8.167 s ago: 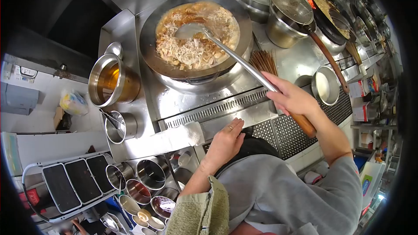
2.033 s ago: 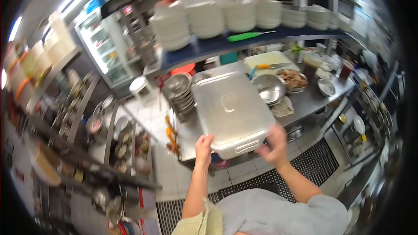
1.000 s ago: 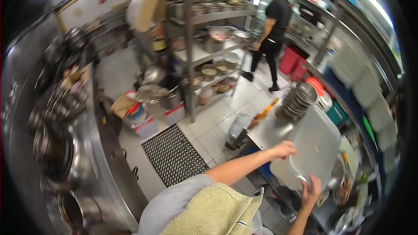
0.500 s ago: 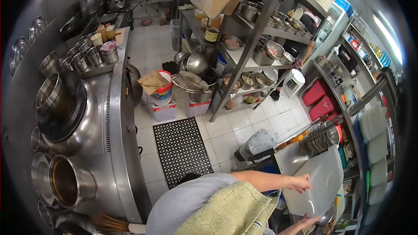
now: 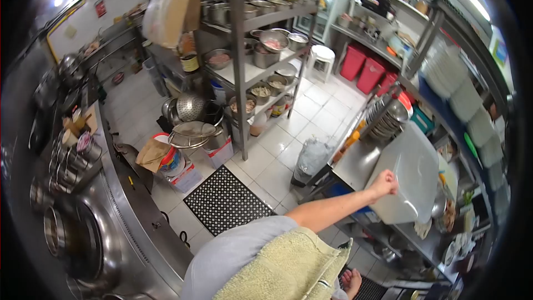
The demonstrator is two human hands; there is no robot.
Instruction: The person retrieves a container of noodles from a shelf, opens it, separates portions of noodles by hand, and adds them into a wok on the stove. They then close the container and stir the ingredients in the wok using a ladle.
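Observation:
My left hand [image 5: 383, 184] reaches out over a large translucent plastic box [image 5: 409, 162]. Its fingers are closed, and whatever they may hold is too small to make out. The box sits on a steel counter [image 5: 356, 161]. Low beside my body is my right hand [image 5: 351, 281], apart from the counter, its fingers curled in with nothing visible in them. A yellowish towel [image 5: 283, 266] hangs over my grey shirt. Just past the box are a white board [image 5: 448, 180] and a metal bowl [image 5: 438, 206].
Stacked metal plates [image 5: 383, 122] stand at the counter's far end. A grey bag-lined bin [image 5: 312, 158] is on the floor beside it. A perforated black mat [image 5: 226, 200] lies behind, near the stove [image 5: 119, 233]. A steel rack [image 5: 240, 78] holds several bowls.
The view has turned toward the counter. My right hand has drawn back from the box to low beside my body and its fingers have curled. My left hand remains over the box.

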